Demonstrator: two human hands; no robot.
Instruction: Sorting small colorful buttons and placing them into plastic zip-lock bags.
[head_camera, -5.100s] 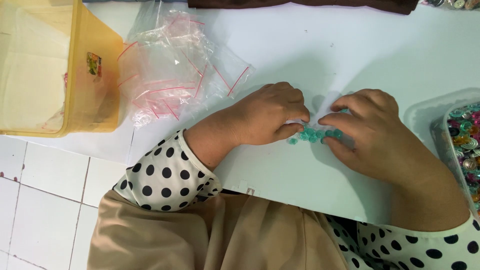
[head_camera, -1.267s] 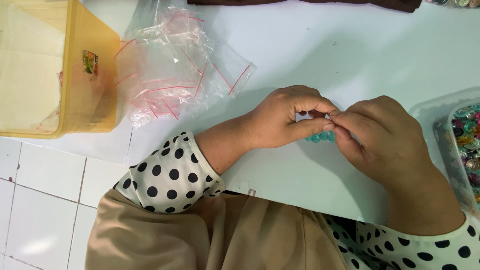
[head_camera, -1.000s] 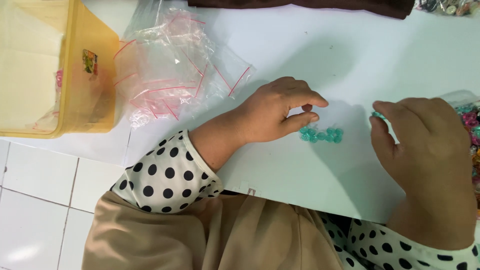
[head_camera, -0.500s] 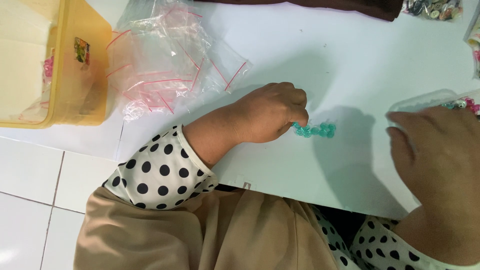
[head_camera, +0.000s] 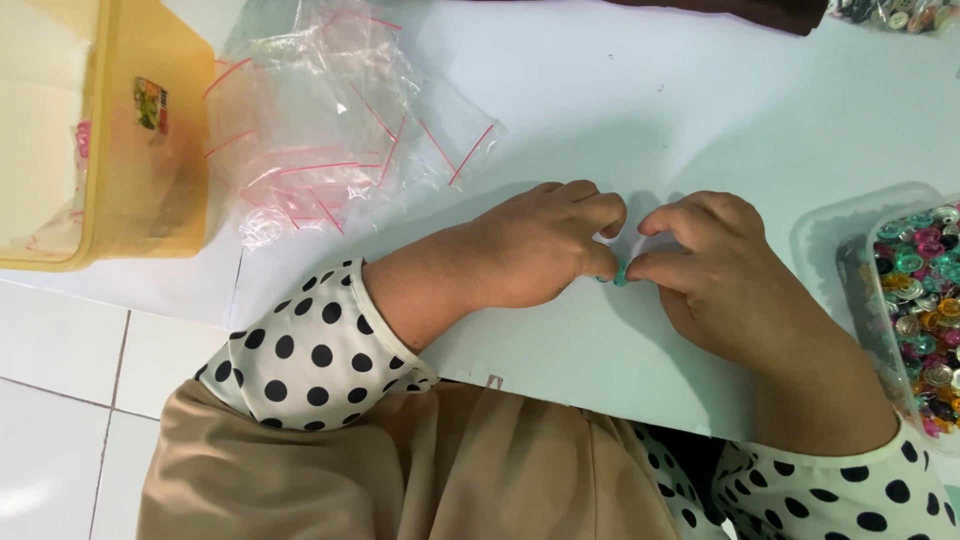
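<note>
My left hand (head_camera: 535, 248) and my right hand (head_camera: 715, 275) meet at the middle of the white table (head_camera: 640, 110), fingertips together. Between them a few small teal beads (head_camera: 618, 274) lie on the table, pinched by thumb and fingers of both hands; most of the little pile is hidden under my fingers. Both wrists rest on the table, and polka-dot sleeves cover my forearms.
A clear tub of mixed coloured beads (head_camera: 915, 310) stands at the right edge. A heap of small clear zip bags with red strips (head_camera: 330, 150) lies at the upper left, next to a yellow translucent plastic box (head_camera: 95, 140). White floor tiles show lower left.
My right hand went out to the bead tub on the right and has come back to the teal beads. My left hand stayed at the pile.
</note>
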